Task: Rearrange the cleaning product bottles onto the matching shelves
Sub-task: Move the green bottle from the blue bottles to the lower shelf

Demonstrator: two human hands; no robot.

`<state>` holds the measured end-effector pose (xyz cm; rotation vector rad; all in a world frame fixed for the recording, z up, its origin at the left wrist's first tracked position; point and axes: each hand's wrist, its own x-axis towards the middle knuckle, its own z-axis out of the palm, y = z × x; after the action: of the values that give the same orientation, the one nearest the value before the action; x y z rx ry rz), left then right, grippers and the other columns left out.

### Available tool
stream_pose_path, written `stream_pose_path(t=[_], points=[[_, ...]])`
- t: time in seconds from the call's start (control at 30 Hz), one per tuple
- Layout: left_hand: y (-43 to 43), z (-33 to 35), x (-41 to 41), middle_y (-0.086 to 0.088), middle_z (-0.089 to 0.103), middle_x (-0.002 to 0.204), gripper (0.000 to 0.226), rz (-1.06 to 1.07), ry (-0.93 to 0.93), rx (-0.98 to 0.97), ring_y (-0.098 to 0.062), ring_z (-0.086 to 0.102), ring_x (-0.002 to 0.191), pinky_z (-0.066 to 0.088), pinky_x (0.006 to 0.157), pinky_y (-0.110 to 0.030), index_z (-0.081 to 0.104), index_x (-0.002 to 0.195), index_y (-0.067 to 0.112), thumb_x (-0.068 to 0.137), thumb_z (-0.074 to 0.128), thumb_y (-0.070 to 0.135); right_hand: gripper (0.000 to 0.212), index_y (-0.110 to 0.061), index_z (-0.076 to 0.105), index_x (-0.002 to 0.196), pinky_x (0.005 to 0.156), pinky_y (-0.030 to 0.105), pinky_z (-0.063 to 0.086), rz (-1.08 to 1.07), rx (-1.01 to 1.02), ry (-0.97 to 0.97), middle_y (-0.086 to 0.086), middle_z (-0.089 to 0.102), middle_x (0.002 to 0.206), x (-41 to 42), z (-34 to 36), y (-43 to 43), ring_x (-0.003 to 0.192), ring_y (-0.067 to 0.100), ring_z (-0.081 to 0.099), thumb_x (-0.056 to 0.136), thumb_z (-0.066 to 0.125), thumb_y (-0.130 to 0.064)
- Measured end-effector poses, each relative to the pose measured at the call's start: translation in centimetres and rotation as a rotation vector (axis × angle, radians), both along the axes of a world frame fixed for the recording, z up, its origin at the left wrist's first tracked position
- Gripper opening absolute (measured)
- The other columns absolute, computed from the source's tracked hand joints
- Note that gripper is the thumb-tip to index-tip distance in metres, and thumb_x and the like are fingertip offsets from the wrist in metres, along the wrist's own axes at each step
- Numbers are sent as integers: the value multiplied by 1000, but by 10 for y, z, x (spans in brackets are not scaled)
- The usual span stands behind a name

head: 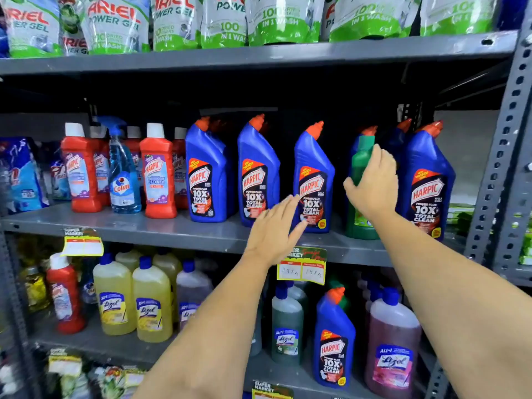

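A green bottle (359, 159) stands on the middle shelf (161, 230) among blue Harpic bottles (313, 182). My right hand (372, 184) is wrapped around its neck and upper body. My left hand (276, 226) hovers flat, fingers apart, in front of two blue Harpic bottles, holding nothing. Red Harpic bottles (158, 174) and a blue Colin spray (123, 180) stand at the shelf's left. On the lower shelf, one blue Harpic bottle (334, 341) stands among yellow (132, 300), green (288, 326) and pink Lizol bottles (393, 349), and a red Harpic bottle (64, 295) stands at the left.
Ariel Power Gel pouches (178, 21) fill the top shelf. A perforated grey upright (501, 156) borders the rack on the right. Yellow price tags (300, 270) hang from the middle shelf's edge. Detergent packets (20, 177) sit at the far left.
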<state>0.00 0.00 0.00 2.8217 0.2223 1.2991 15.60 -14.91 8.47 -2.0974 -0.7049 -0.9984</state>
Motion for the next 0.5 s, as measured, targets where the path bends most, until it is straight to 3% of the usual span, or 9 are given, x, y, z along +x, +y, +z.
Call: stream_pose_path(t=[0.1,0.23,0.33,0.5], points=[[5,-19,-6,-5,39,153,58,70,123,-41,-21,39,137,32,110,-39,27,150,15,102,34,46,97,-7,18,152,102,55,39,31,161,126,20,30,151,6,-4,4,131,47,37,78,75,-35],[9,-32,-8,-5,61,130,47,170,192,-11,-25,53,120,36,101,-40,53,130,10,102,34,43,111,-11,19,151,97,49,42,76,322,315,19,42,143,17,-22,4,124,43,49,67,80,-50],[6,-32,-9,-4,66,119,44,175,139,1,-24,57,110,37,97,-39,58,123,10,103,36,42,102,-8,41,133,95,44,44,128,439,409,14,55,131,22,-28,0,118,37,56,55,81,-61],[-1,-37,-9,-5,67,111,41,191,80,-11,-25,59,104,39,92,-39,60,120,8,102,38,38,97,-13,44,122,93,40,46,177,446,422,7,60,124,30,-29,-4,113,31,60,47,79,-64]])
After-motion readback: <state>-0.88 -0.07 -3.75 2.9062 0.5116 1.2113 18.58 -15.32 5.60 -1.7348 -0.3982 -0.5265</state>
